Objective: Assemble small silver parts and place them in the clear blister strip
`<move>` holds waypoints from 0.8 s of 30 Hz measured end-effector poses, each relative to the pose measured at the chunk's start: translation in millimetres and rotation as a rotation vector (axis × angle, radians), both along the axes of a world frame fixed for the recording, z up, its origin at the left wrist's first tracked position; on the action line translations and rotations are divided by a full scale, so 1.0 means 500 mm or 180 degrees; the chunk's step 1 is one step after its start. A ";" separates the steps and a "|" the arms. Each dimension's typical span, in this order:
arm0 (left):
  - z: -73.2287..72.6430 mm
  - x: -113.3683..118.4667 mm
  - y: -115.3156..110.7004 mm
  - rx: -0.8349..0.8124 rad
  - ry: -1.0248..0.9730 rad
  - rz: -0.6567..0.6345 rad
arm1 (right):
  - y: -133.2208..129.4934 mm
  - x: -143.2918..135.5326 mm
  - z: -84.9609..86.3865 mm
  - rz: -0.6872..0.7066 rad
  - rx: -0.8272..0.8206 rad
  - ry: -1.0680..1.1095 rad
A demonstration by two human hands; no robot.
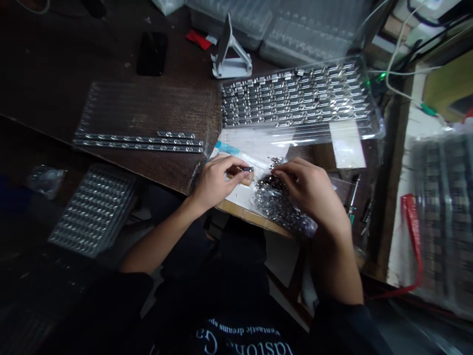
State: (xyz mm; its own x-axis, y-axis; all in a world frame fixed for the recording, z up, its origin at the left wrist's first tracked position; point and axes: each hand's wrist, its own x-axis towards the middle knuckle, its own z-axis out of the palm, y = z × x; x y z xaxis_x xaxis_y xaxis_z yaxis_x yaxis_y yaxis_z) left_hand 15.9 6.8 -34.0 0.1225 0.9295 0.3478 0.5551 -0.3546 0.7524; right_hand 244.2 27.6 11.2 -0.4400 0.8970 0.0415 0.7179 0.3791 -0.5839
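My left hand (218, 178) is closed, with a small D-sub connector (246, 169) pinched between thumb and forefinger. Under those fingers lies a small tan block (247, 178) on the white board (240, 196). To the right, my right hand (308, 185) is closed, thumb and forefinger together at the edge of a pile of tiny metal parts (271, 181). Whatever is between its fingertips is too small to make out. A clear plastic bag (286, 209) with more small metal parts lies below the pile, partly hidden by my right hand.
A clear tray (295, 93) full of connectors lies behind my hands. On the left, another ribbed tray (144, 106) has connectors in its front rows. A phone stand (232, 64), a dark phone (152, 53) and a screwdriver (354, 199) lie around. Stacked filled trays (92, 209) are at lower left.
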 end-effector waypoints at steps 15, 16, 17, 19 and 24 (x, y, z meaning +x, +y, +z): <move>-0.007 0.010 0.006 -0.0152 0.0494 -0.0103 | -0.011 -0.014 0.001 -0.0576 0.0196 0.0736; -0.009 0.010 0.006 -0.0132 0.0531 -0.0122 | -0.013 -0.016 0.001 -0.0627 0.0153 0.0792; -0.011 0.009 0.005 -0.0111 0.0559 -0.0158 | -0.014 -0.018 0.000 -0.0674 0.0109 0.0841; -0.014 0.008 0.005 -0.0085 0.0597 -0.0228 | -0.014 -0.019 -0.004 -0.0744 0.0055 0.0890; -0.022 0.008 0.005 -0.0025 0.0551 -0.0189 | 0.000 -0.019 -0.020 -0.0660 0.0391 0.0645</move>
